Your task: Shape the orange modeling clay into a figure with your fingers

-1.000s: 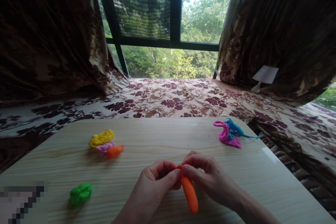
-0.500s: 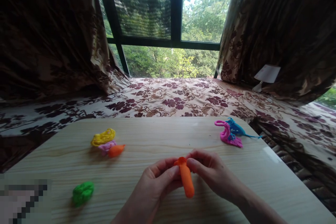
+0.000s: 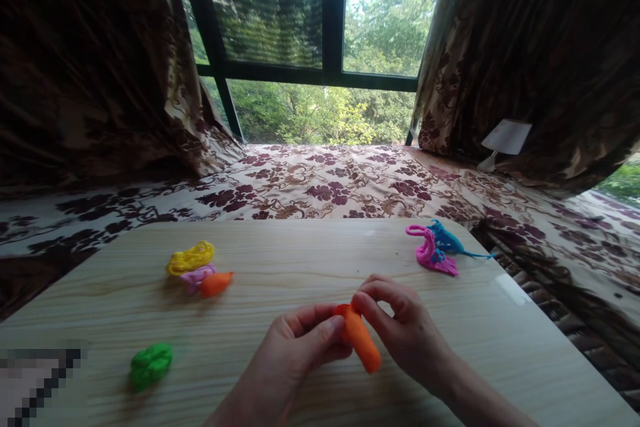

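A piece of orange modelling clay, long and rounded at its lower end, is held above the table between both hands. My left hand pinches its upper left side between thumb and fingers. At its top edge, the thumb and forefinger of my right hand are closed on the clay. The clay's upper end is flared and partly covered by my fingers. To the left lies a green clay lump. Farther back are a yellow clay piece, a pale pink one and a smaller orange one, touching one another.
A pink clay figure and a blue one lie together at the table's far right corner. The light wooden table borders a flowered cloth. A small white lamp stands beside the right curtain.
The orange clay's lower end has swung to the right. My right hand has shifted slightly up over the clay's top, while my left hand keeps its pinch. The view has tilted slightly.
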A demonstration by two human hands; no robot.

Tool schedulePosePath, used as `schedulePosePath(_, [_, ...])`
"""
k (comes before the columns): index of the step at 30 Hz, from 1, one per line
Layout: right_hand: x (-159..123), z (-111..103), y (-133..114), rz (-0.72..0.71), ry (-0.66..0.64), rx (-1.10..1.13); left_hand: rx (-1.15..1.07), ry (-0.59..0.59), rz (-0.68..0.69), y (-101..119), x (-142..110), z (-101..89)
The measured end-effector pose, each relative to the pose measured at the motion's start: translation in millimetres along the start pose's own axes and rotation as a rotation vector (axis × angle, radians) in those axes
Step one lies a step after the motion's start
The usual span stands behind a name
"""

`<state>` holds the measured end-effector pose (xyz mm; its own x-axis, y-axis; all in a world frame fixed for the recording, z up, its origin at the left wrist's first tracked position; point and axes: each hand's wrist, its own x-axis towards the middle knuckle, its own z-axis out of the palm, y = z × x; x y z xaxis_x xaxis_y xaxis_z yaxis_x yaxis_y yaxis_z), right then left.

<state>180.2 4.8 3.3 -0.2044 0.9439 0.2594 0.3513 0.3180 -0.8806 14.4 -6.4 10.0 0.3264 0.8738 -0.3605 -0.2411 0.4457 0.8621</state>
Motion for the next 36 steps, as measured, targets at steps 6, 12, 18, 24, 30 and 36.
schedulePosePath(6, [3,-8,-4,0.076,-0.117,0.033,-0.008,0.005,0.013,-1,2,-1.6])
schedulePosePath(12, [1,-4,-4,0.086,-0.106,0.090,0.060,0.042,-0.007,-2,2,-2.5])
schedulePosePath(18, [3,-3,-4,0.192,-0.161,0.287,-0.060,0.074,0.011,1,1,-0.2])
schedulePosePath(24, [-1,2,0,0.173,-0.136,0.261,-0.059,-0.003,-0.023,-2,2,-2.4])
schedulePosePath(30, [0,-2,-2,0.156,-0.144,0.161,-0.061,0.017,-0.025,-1,2,-2.0])
schedulePosePath(36, [-2,0,-2,0.223,-0.219,0.241,-0.042,0.062,-0.009,-1,0,-0.8])
